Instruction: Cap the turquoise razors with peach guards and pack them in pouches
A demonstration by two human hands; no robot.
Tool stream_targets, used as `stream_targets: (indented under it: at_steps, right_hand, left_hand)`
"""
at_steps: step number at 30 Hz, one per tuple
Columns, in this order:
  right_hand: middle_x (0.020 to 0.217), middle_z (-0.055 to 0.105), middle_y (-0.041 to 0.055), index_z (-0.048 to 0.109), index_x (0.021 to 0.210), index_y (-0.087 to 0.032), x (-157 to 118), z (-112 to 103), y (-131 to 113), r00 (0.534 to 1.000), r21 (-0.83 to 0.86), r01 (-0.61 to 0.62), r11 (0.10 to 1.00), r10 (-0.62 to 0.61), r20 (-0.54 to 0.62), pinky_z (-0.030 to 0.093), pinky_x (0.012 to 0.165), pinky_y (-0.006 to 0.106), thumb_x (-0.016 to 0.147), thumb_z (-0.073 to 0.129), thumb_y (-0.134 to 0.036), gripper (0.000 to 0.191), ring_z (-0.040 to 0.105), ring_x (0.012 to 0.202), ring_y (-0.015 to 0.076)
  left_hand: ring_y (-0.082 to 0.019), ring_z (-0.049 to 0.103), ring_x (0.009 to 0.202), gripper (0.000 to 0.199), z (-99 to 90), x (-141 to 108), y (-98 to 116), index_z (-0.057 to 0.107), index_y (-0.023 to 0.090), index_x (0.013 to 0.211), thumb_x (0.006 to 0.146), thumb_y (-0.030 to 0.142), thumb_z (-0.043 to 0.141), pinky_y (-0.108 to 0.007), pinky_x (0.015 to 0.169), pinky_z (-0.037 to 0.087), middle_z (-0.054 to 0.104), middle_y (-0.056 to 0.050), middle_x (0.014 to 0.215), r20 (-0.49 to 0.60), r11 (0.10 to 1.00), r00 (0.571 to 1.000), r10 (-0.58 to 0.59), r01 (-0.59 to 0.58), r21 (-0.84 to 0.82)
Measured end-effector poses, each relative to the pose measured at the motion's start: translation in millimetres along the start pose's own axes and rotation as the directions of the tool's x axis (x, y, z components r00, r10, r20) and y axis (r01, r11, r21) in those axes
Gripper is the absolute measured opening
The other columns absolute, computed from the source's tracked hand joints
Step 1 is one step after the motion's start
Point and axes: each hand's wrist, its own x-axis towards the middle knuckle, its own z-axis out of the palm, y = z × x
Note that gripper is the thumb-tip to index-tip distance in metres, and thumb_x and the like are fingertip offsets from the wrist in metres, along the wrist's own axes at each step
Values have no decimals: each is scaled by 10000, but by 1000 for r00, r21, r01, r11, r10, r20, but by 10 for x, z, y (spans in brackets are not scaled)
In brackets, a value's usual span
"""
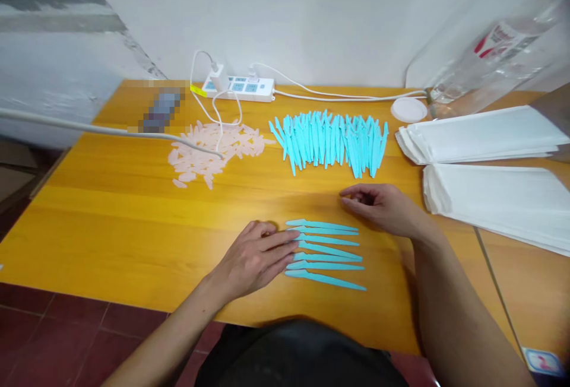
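Several slim light-blue plastic sticks, shaped like eyebrow razors [329, 254], lie in a spread row on the wooden table in front of me. Each has a wider, notched end on the left and tapers to the right. My left hand [256, 254] rests flat beside them, its outstretched fingertips touching the notched ends of the middle ones. To their upper right, my right hand [378, 204] is held with thumb and forefinger slightly apart and nothing visible between them; its other fingers are curled under. Beyond it lies a dense pile of the same blue sticks [329, 140].
Small pale pink pieces [200, 158] are scattered left of the pile, with a white cable across them. A power strip [240, 88] runs along the wall. At right are white packets [499, 194], a round white lid [408, 110] and a clear bottle [499, 48].
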Motion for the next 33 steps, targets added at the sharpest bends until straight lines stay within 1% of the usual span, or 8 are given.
stream_targets:
  at_steps: [5, 10, 14, 18, 21, 24, 28, 33]
  right_hand:
    - [675, 586, -3, 734, 1014, -209, 1, -1, 7, 1000, -22, 7, 1000, -7, -15, 370, 513, 249, 860, 626, -621, 453, 486, 591, 129]
    - [687, 594, -2, 736, 1007, -205, -3, -4, -16, 1000, -34, 6, 999, -7, -24, 377, 526, 251, 868, 627, -605, 437, 493, 603, 131]
    - [685, 593, -6, 736, 1004, -206, -5, -6, -26, 1000, -36, -12, 999, 11, -25, 374, 526, 251, 867, 632, -601, 431, 491, 602, 128]
    - [680, 592, -10, 735, 999, -204, -7, 1, -30, 1000, -38, -8, 999, 7, -26, 374, 530, 251, 869, 633, -592, 422, 488, 597, 123]
    - [680, 592, -11, 734, 997, -204, -6, 6, -34, 999, -40, 1, 999, -2, -32, 374, 529, 248, 869, 632, -590, 419, 489, 600, 123]
    - [674, 592, -11, 732, 996, -204, -6, 3, -40, 1000, -44, -4, 999, 2, -30, 371, 521, 247, 867, 629, -595, 425, 490, 596, 125]
    - [680, 603, -10, 734, 987, -206, -9, -4, -52, 1000, -49, -13, 999, 12, -29, 377, 525, 246, 862, 630, -598, 424, 504, 601, 128]
    - [673, 598, -14, 737, 982, -212, -11, -9, -48, 1000, -45, -12, 999, 10, -28, 373, 516, 241, 863, 631, -594, 414, 497, 596, 126]
  left_hand:
    - [-226, 569, 1066, 396, -12, -6, -18, 642, 279, 1325, 933, 222, 659, -405, 910, 468, 677, -31, 1345, 12, 1000, 1000, 16, -15, -22]
    - [-237, 578, 1110, 396, -54, -39, -37, 648, 266, 1309, 915, 250, 684, -422, 951, 470, 674, -57, 1347, -36, 996, 999, -32, 29, -85]
    - [-239, 576, 1103, 381, -78, -67, -27, 667, 274, 1279, 900, 266, 707, -425, 955, 468, 674, -49, 1345, -20, 995, 1000, -23, 21, -101]
    - [-242, 572, 1086, 352, -95, -69, 25, 682, 296, 1256, 905, 272, 701, -426, 938, 461, 655, -32, 1375, 34, 996, 999, 25, -22, -88]
    - [-246, 566, 1067, 340, -101, -65, 67, 685, 286, 1245, 906, 299, 700, -427, 928, 456, 667, -21, 1360, 61, 995, 997, 51, -46, -84]
    - [-239, 560, 1054, 362, -102, -56, 64, 669, 286, 1272, 910, 292, 698, -424, 915, 456, 671, -14, 1356, 45, 998, 998, 36, -33, -60]
    - [-232, 555, 1053, 353, -101, -25, -11, 672, 288, 1271, 920, 255, 688, -419, 902, 456, 667, -7, 1361, 2, 1000, 1000, 20, -20, -5]
    - [-236, 558, 1054, 341, -91, 12, -91, 677, 284, 1269, 929, 254, 673, -424, 893, 458, 658, -7, 1375, 2, 999, 1000, 27, -27, 22]
